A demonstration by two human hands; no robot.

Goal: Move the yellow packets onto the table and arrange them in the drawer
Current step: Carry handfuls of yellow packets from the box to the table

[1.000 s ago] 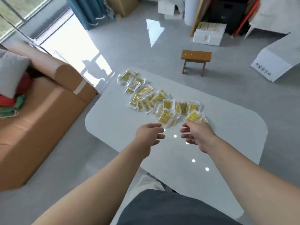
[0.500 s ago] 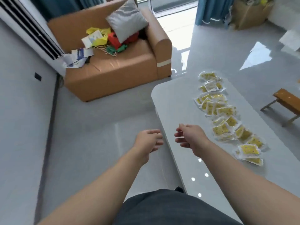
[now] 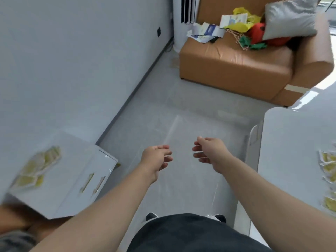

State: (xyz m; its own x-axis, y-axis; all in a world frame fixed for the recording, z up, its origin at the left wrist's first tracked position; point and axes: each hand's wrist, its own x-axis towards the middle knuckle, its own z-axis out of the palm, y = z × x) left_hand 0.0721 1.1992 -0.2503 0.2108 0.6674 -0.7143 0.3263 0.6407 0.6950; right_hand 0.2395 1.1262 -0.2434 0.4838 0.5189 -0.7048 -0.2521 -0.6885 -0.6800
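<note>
One blurred pile of yellow packets (image 3: 34, 170) sits on a white cabinet (image 3: 72, 180), well left of and nearer me than my left hand (image 3: 156, 159). A second lot (image 3: 327, 166) lies on the bench (image 3: 291, 151), well right of my right hand (image 3: 209, 151). Both hands are empty, fingers loosely curled, held apart over the floor (image 3: 181, 188). Looks like the fetch step: next I reach left and grab the pile. I can't make out the drawer.

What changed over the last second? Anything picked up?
The view swung left: the table and its yellow packets slid to the right edge, and a packet pile on a white surface appeared. Left hand and right hand left the tabletop. Both stay empty.
</note>
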